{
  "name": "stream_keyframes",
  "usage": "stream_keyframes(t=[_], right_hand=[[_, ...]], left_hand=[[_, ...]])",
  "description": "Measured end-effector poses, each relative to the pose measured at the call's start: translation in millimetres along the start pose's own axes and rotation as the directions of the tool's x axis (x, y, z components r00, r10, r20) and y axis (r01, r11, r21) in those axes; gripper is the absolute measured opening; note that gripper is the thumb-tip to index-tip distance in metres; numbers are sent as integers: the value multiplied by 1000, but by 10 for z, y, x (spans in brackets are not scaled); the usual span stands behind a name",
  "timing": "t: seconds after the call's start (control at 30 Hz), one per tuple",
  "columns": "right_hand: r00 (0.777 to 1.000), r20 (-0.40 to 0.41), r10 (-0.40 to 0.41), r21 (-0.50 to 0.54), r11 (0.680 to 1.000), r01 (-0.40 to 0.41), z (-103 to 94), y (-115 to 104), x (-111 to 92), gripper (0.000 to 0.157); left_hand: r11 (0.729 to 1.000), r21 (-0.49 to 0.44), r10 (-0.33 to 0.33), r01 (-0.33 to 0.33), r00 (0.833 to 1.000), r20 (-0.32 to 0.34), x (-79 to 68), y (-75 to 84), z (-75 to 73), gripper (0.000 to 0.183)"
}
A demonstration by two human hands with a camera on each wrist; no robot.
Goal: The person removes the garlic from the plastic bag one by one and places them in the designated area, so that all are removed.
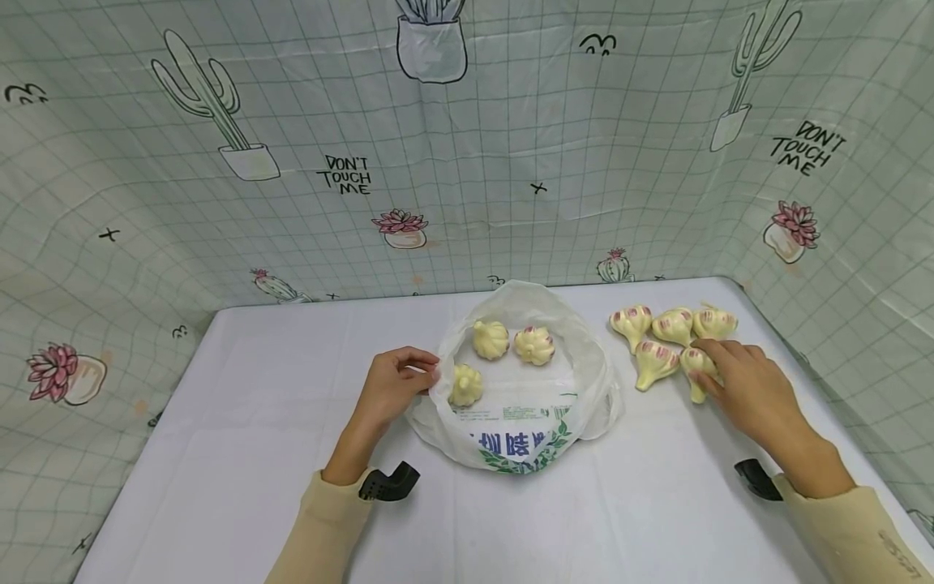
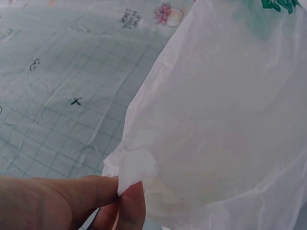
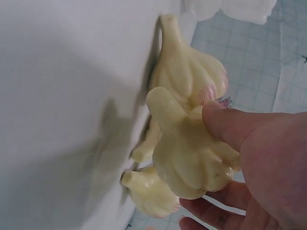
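Four garlic bulbs [image 1: 656,361] crowd a gripped bulb [image 1: 697,375] at the right of the desk [image 1: 219,454], three in a row on its far side and one just to its left, between it and a white plastic bag [image 1: 503,412]. Three more bulbs [image 1: 490,339] lie inside the bag's wide mouth. A person's right hand [image 1: 751,388] grips the bulb between thumb and fingers, while the left hand [image 1: 394,385] pinches the bag's left rim. The bulb is pale yellow and ribbed, its thick stem pointing to the near side; whether it touches the desk cannot be told. Blue characters and green leaves mark the thin, crumpled bag. Around the white desk rises a gridded backdrop [image 1: 481,162] printed with potted cacti and the words "DON'T TOUCH ME."
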State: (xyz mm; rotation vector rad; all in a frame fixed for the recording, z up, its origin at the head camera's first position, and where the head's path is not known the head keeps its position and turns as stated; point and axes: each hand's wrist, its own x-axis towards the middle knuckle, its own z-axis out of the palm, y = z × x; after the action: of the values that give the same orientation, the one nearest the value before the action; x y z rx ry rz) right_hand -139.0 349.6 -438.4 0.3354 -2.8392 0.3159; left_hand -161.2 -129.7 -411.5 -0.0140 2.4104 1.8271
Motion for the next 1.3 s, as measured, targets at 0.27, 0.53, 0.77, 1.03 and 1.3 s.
stream_keyframes(t=[0.27, 0.53, 0.77, 1.03, 1.3], right_hand=[[1000, -15, -6, -17, 1000, 6, 31, 20, 7, 45], [1000, -12, -5, -25, 1000, 5, 53, 18, 17, 45], [1000, -2, -11, -31, 999, 11, 93, 32, 7, 46], [999, 44, 12, -30, 999, -11, 104, 56, 30, 45], [998, 32, 55, -15, 998, -55, 35, -4, 15, 47]], left_hand=[[1000, 5, -2, 2, 1000, -1, 1, 15, 7, 16], [1000, 2, -5, 5, 1000, -1, -3, 9, 14, 15], [1000, -6, 0, 0, 1000, -2, -4, 4, 13, 16], [1000, -6, 2, -3, 1000, -4, -5, 10, 15, 16], [1000, -1, 0, 0, 1000, -4, -12, 16, 11, 16]])
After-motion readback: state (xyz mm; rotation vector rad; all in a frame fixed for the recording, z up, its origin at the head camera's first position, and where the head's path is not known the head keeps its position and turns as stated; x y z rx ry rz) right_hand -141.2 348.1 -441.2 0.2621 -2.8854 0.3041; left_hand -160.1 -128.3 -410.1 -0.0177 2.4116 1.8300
